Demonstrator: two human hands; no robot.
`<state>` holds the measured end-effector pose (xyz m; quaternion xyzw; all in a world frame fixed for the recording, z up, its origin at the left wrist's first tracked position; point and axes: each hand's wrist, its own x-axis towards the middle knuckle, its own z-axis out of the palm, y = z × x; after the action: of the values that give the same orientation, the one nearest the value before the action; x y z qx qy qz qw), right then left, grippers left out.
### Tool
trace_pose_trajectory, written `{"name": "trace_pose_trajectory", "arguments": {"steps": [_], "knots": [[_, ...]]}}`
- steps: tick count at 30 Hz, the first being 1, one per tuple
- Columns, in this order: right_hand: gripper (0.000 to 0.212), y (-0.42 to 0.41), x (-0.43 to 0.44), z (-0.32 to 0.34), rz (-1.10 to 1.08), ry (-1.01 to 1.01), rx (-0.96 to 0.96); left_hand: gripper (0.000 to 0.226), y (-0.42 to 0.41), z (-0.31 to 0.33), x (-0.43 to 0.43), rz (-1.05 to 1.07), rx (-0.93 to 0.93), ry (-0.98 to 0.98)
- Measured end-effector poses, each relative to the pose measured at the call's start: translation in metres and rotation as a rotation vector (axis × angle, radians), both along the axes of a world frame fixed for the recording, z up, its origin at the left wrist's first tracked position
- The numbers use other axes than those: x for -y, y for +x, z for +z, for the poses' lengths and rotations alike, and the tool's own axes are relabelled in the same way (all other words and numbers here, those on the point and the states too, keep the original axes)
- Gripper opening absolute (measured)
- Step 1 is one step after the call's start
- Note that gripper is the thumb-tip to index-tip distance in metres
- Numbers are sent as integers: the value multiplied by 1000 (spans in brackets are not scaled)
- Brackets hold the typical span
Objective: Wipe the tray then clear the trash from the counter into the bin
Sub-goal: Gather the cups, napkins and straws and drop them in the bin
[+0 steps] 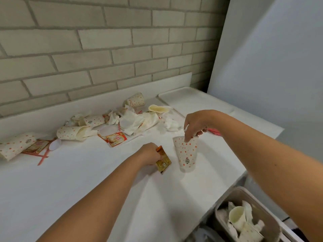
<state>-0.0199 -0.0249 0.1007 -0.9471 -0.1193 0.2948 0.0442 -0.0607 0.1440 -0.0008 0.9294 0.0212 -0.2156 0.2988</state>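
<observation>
My left hand [149, 155] grips a gold and orange sachet [163, 161] low over the white counter [70, 186]. My right hand [196, 125] pinches the rim of a dotted paper cup [187, 153], which hangs upright just above the counter. The white tray [192, 98] lies at the back right by the wall. A grey bin [248, 194] stands below the counter's right end, holding a cup and crumpled paper. Behind the hands lies a heap of trash [132, 119]: dotted cups, tissues, lids, sachets.
More dotted cups [15, 145], a red creamer sachet [116, 137], a plastic spoon [55, 144] and pink stirrers [42, 157] are scattered along the left of the counter. A brick wall runs behind. A white panel closes the right side.
</observation>
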Motion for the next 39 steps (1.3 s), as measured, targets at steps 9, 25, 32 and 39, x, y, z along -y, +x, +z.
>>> {"name": "trace_pose_trajectory", "arguments": {"steps": [9, 25, 32, 39], "knots": [[21, -34, 141, -24, -128, -195, -177, 21, -35, 9, 168, -227, 56, -159], [45, -95, 282, -193, -369, -136, -29, 24, -72, -129, 293, -296, -103, 194], [38, -107, 303, -244, -338, -157, 33, 24, -71, -159, 300, -258, -183, 220], [35, -121, 304, -295, -270, -210, 13, 23, -68, -159, 304, -253, -142, 165]]}}
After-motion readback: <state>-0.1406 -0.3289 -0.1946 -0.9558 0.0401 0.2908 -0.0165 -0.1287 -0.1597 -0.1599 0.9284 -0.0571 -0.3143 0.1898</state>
